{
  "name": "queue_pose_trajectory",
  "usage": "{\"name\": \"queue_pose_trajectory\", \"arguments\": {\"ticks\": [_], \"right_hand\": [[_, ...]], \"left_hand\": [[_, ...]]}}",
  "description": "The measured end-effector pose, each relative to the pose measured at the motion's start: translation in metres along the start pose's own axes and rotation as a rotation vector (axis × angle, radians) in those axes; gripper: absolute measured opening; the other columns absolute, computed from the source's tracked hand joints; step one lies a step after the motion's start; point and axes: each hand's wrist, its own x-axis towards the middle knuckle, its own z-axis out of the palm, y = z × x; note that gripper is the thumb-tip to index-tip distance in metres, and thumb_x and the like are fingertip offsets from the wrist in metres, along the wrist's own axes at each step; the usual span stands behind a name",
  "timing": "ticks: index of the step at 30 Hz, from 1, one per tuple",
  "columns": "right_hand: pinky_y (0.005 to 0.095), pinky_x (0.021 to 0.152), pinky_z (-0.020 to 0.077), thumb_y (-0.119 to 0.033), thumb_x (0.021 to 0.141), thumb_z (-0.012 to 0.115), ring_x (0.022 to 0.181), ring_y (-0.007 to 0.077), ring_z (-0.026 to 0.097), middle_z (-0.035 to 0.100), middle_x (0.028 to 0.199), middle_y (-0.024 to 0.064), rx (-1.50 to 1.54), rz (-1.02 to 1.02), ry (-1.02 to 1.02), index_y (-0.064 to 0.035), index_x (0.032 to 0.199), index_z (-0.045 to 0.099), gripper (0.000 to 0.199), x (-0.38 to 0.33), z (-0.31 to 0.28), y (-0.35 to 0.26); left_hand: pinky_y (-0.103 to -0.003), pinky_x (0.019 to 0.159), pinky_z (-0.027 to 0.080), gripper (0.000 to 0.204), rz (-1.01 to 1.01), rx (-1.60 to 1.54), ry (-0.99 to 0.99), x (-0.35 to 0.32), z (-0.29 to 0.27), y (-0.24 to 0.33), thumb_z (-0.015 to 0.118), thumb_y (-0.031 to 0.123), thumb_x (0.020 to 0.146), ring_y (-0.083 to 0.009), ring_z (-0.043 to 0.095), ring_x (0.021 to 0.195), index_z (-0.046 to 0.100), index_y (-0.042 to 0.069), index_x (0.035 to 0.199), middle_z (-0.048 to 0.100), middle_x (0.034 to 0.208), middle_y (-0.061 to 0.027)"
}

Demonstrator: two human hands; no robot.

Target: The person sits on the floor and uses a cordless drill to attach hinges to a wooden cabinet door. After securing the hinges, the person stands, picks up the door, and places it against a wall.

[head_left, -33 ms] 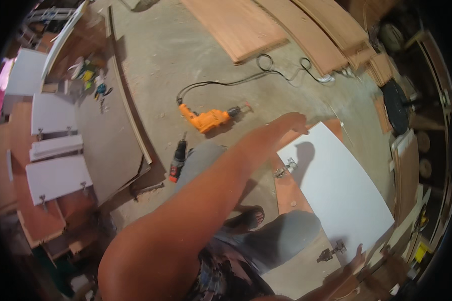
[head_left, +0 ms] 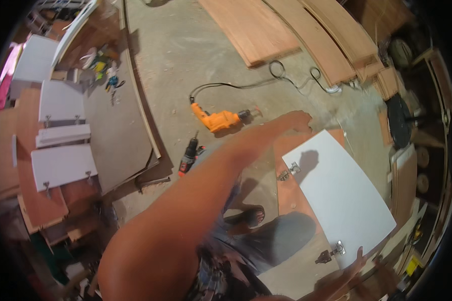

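Observation:
A white cabinet door point(head_left: 344, 195) lies at a slant to my right, partly over a reddish-brown board point(head_left: 288, 198). Two metal cup hinges are fixed along its left edge, an upper hinge point(head_left: 289, 171) and a lower hinge point(head_left: 331, 252). Just off the door's far corner, my left hand point(head_left: 297, 121) hovers with bent fingers slightly apart, holding nothing visible; its shadow falls on the white face. My right hand point(head_left: 355, 266) grips the near end of the door, one digit over the edge, the other fingers mostly hidden.
An orange corded drill point(head_left: 218, 120) and a cordless driver point(head_left: 189, 156) lie on the concrete floor beyond my arm. Wooden boards point(head_left: 251, 32) lie at the far side. To the left are smaller white doors point(head_left: 65, 167) with hinges, and tools point(head_left: 105, 75) on a brown panel.
My left hand has come away from the door's far corner, leaving a small gap. My right hand stays at the near end. The whole view has shifted slightly.

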Motion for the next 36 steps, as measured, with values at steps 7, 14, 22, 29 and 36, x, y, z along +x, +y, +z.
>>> {"name": "queue_pose_trajectory", "arguments": {"ticks": [7, 14, 22, 29, 36], "right_hand": [[0.0426, 0.087, 0.0498, -0.023, 0.090, 0.064, 0.108, 0.0331, 0.058, 0.057, 0.122, 0.0213, 0.212, 0.107, -0.260, 0.0065, 0.135, 0.044, 0.057, -0.047, 0.094, -0.200], [0.0446, 0.087, 0.0519, -0.003, 0.078, 0.061, 0.106, 0.0341, 0.059, 0.056, 0.123, 0.0200, 0.008, 0.234, -0.532, 0.0083, 0.133, 0.044, 0.059, -0.058, 0.160, -0.279], [0.0369, 0.084, 0.0498, 0.004, 0.063, 0.057, 0.099, 0.0292, 0.060, 0.058, 0.118, 0.0179, -0.173, -0.305, -0.803, 0.0096, 0.126, 0.047, 0.065, -0.219, 0.194, -0.446], [0.0386, 0.081, 0.0488, -0.007, 0.062, 0.069, 0.086, 0.0295, 0.065, 0.068, 0.092, 0.0172, -0.940, -0.936, -1.319, 0.0013, 0.116, 0.062, 0.056, -0.309, 0.172, -0.587], [0.0428, 0.072, 0.0511, -0.017, 0.070, 0.074, 0.075, 0.0359, 0.066, 0.069, 0.086, 0.0169, -1.321, -1.663, -1.594, -0.0187, 0.122, 0.065, 0.053, -0.535, 0.195, -0.645]], "left_hand": [[-0.045, 0.067, 0.045, 0.050, -0.156, -0.256, 0.481, -0.319, -0.095, -0.085, 0.061, 0.051, 0.085, -0.0340, 0.061, 0.075, 0.061, 0.000, 0.089, 0.062, 0.080, -0.0189], [-0.045, 0.084, 0.051, 0.052, -0.977, -0.347, 0.211, -0.655, 0.021, -0.095, 0.065, 0.048, 0.077, -0.0386, 0.065, 0.097, 0.072, -0.001, 0.094, 0.068, 0.099, -0.0243], [-0.046, 0.084, 0.052, 0.052, -1.244, -0.623, 0.446, -0.863, 0.041, 0.046, 0.069, 0.046, 0.077, -0.0385, 0.066, 0.094, 0.071, -0.003, 0.096, 0.069, 0.100, -0.0235], [-0.043, 0.083, 0.052, 0.046, -1.172, -0.844, 0.914, -0.900, 0.052, 0.144, 0.070, 0.044, 0.076, -0.0349, 0.066, 0.093, 0.071, 0.002, 0.095, 0.070, 0.097, -0.0203], [-0.032, 0.078, 0.053, 0.036, -0.613, -0.619, 1.551, -0.890, -0.153, 0.245, 0.076, 0.022, 0.081, -0.0208, 0.066, 0.086, 0.066, 0.000, 0.107, 0.069, 0.098, -0.0127]]}}
